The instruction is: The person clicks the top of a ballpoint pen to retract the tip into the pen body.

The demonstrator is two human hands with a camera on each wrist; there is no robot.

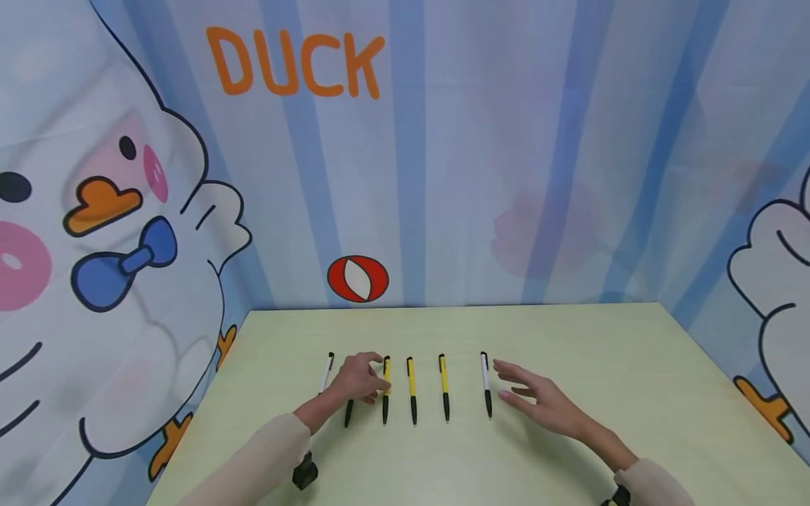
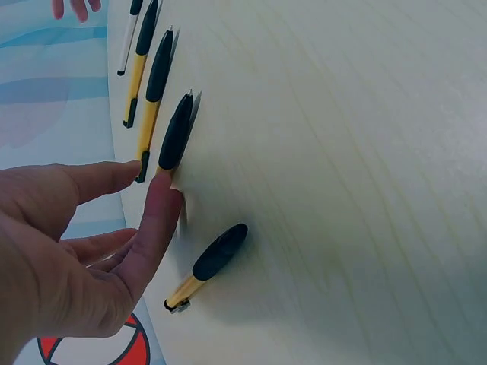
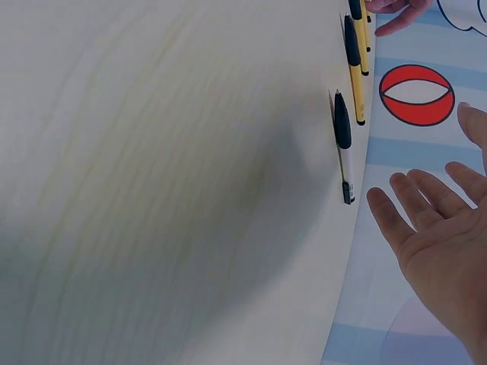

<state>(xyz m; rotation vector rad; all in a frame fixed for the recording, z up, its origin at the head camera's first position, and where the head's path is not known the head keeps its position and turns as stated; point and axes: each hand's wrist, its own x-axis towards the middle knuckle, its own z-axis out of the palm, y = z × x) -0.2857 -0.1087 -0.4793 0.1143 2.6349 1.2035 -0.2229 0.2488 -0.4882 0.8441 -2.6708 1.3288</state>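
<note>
My left hand (image 1: pixel 362 377) is over the left part of a row of pens, its fingers spread. Its thumb overlaps the barrel of a yellow pen (image 1: pixel 386 407) with a black grip, and the index fingertip is near that pen's upper end. Under the wrist, another yellow pen (image 2: pixel 199 280) is partly hidden in the head view. Left of the hand, a white pen (image 1: pixel 327 372) shows above the forearm. My right hand (image 1: pixel 544 404) holds nothing, fingers extended, just right of a white pen (image 1: pixel 486 379) with a black grip.
Two more yellow pens, one (image 1: pixel 412 386) beside the touched pen and another (image 1: pixel 444 385) farther right, lie between the hands. All rest on a pale wooden table (image 1: pixel 569 337). A striped duck-print curtain (image 1: pixel 443 154) hangs behind and at both sides.
</note>
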